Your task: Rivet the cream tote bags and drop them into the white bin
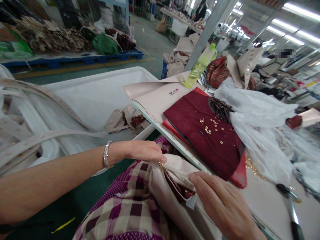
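A cream handbag (165,193) lies tilted on my lap against the table's edge, its mouth partly open on a red patterned lining (186,192). My left hand (147,151), with a silver bangle at the wrist, is closed on the bag's far end, beside a gold-coloured zipper end. Whether it grips the zipper pull itself is hidden. Fingers bent, my right hand (222,203) grips the bag's rim at the near end of the opening. A small clear tag (191,202) hangs by the lining. Checked purple-and-cream cloth (127,206) covers my lap beneath the bag.
On the table are a dark red cloth (195,133) with small gold rings, pink-handled thread snips (173,91), a yellow-green bottle (200,66), plastic sheeting (260,110) and a hammer-like tool (291,206). To the left, a white bin (100,86) holds bag pieces and straps.
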Available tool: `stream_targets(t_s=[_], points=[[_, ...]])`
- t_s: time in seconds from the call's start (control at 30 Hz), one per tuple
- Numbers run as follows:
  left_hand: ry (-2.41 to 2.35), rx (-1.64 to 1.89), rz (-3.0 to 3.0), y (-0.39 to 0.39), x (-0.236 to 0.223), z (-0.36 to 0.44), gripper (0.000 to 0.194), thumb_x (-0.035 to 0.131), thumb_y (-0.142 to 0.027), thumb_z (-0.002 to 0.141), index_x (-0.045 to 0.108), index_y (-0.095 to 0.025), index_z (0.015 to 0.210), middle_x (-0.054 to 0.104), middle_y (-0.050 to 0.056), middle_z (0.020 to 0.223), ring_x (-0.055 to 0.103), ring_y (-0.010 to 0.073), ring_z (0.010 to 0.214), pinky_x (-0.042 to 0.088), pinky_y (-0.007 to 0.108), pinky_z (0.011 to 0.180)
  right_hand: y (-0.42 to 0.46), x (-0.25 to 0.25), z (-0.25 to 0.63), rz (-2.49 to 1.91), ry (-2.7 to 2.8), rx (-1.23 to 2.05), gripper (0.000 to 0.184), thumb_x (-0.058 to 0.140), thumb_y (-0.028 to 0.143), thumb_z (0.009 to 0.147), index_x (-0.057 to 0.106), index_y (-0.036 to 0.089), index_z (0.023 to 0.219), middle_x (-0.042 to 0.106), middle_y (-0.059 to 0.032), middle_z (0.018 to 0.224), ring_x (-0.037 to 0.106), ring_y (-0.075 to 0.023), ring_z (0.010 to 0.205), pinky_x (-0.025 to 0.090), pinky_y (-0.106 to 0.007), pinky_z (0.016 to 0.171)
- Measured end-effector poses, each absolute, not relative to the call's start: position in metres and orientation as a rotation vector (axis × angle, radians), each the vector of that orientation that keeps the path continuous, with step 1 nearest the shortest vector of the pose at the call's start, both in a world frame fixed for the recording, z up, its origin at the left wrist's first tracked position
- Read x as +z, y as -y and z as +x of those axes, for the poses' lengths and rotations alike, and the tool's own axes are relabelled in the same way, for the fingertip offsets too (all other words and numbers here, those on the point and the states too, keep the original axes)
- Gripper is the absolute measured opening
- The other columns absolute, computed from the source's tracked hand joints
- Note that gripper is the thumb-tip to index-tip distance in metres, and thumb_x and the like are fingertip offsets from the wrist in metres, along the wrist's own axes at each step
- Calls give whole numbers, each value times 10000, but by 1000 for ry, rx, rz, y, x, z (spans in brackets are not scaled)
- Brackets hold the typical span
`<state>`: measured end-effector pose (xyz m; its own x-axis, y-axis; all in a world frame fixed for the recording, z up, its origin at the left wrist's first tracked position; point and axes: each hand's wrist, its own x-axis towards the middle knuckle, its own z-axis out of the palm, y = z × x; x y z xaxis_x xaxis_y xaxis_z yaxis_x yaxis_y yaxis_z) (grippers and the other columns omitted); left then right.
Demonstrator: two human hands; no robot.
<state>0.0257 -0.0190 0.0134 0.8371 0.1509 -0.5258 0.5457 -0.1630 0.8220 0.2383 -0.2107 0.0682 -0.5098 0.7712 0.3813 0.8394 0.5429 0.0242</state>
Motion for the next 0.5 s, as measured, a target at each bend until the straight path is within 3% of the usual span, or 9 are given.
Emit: stream_targets(t_s=[0.5], points=[[-493, -357, 1586, 20, 11, 21, 243, 521, -407, 646, 495, -165, 658, 360, -17, 624, 307, 113, 578, 207, 268, 509, 210, 52, 241, -1413, 2491, -181, 320, 321, 124, 1071, 627, 116, 1165, 682, -84, 1051, 610, -184, 912, 444, -301, 841]])
